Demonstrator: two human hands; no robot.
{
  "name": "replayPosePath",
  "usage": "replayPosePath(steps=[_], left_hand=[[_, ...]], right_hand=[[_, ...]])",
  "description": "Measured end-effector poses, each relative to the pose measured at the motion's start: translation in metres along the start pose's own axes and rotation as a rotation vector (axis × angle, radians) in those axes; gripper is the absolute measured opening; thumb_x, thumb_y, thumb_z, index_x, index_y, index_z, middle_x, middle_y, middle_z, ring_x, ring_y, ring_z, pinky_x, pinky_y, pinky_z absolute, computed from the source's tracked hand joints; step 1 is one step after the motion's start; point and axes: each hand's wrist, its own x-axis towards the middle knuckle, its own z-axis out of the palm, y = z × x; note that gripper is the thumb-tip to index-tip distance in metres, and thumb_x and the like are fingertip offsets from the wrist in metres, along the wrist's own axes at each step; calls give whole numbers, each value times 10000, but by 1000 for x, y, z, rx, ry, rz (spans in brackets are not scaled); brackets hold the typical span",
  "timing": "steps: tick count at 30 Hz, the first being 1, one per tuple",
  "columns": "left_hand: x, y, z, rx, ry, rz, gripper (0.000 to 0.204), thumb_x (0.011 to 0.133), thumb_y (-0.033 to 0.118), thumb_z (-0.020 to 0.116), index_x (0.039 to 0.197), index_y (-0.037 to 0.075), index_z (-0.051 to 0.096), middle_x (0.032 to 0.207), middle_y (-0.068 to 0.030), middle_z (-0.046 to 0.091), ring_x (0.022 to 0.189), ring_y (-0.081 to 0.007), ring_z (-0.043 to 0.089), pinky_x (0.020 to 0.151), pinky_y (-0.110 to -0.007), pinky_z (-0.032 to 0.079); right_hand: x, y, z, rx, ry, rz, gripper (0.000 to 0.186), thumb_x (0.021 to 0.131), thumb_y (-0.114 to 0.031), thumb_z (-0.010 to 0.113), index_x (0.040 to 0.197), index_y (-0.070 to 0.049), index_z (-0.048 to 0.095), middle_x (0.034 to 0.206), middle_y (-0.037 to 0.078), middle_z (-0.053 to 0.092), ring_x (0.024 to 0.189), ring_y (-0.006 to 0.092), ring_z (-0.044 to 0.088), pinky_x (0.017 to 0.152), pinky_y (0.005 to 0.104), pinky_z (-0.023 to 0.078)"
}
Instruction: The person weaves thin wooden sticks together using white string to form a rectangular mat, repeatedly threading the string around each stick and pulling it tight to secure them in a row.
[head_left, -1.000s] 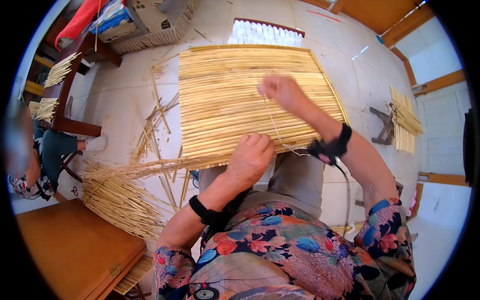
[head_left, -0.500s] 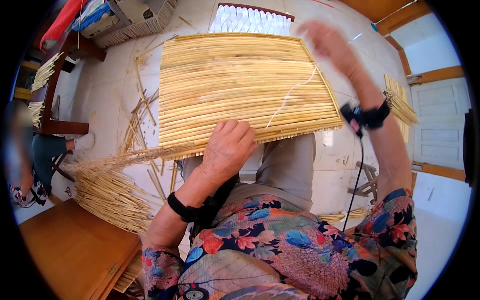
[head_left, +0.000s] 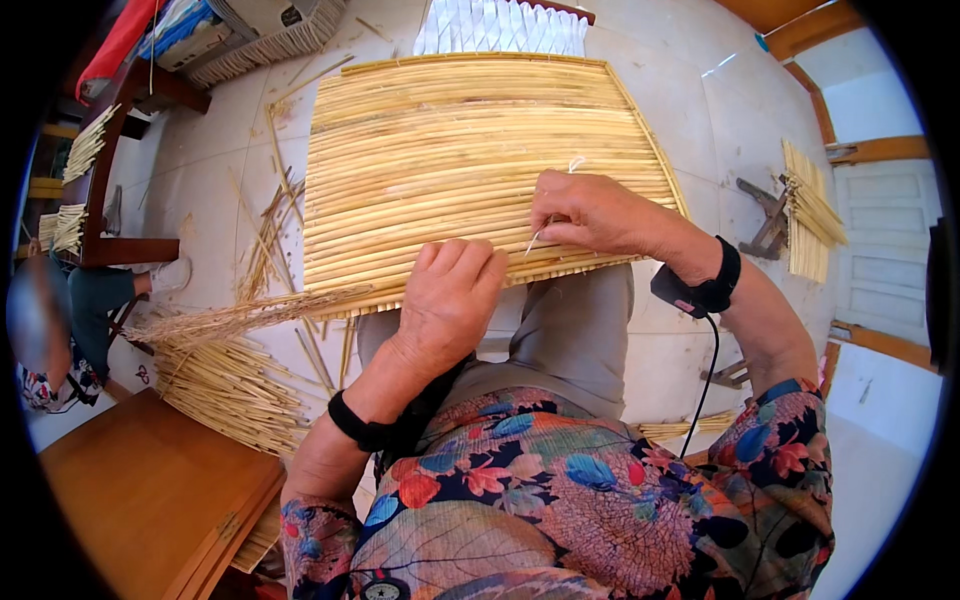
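Golden reed mat across your thighs, centre of the frame; white thread in your right hand.

Your left hand holds the mat's near edge, its fingers bent together over it (the thumb is hidden, so I can't tell how tightly), probably to steady the stalks. Just right of it, your right thumb and fingertips pinch the thread, likely kept close to the reeds for control. Your thighs seem to prop the near side. The mat's long axis and its stalks run left to right, the near edge rising slightly rightward; a feathery reed plume points left, toward the frame's lower left.
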Motion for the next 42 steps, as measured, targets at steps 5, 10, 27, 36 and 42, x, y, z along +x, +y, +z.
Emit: replayPosePath(steps=[5, 10, 27, 36, 42], left_hand=[[7, 10, -4, -37, -82, -27, 410, 680, 116, 740, 1065, 39, 621, 980, -82, 556, 896, -260, 535, 779, -383, 414], [9, 8, -1, -3, -134, -6, 430, 673, 147, 754, 1067, 41, 618, 995, -77, 554, 918, -254, 530, 792, -386, 411], [7, 2, 1, -26, -48, 102, 327, 741, 135, 663, 1030, -12, 623, 985, -70, 554, 875, -215, 535, 749, -352, 417], [-3, 4, -15, -5, -94, 24, 534, 652, 98, 757, 1153, 10, 596, 1090, -115, 555, 991, -293, 540, 849, -414, 412], [-11, -5, -28, 21, -61, -92, 477, 671, 118, 768, 1113, 20, 619, 1117, -116, 565, 1026, -311, 530, 880, -426, 401]], right_hand=[[-7, 11, -14, 581, 96, 338, 143, 913, -186, 593, 919, -43, 595, 901, 44, 651, 773, 144, 613, 635, 267, 484], [12, -16, 13, 1105, 314, 371, 169, 989, -178, 490, 1037, -20, 527, 913, 110, 654, 835, 182, 655, 762, 323, 566], [46, -49, 24, 1278, 242, 449, 123, 958, -123, 512, 996, -7, 533, 709, -5, 447, 536, 41, 302, 465, 191, 302], [-28, -11, -38, 545, 176, 431, 208, 968, -143, 488, 1040, 10, 609, 868, 65, 653, 720, 111, 661, 591, 215, 538], [-77, -1, -76, 331, 521, 498, 247, 979, -157, 470, 1096, -42, 655, 779, 23, 622, 578, 55, 587, 495, 165, 477]])
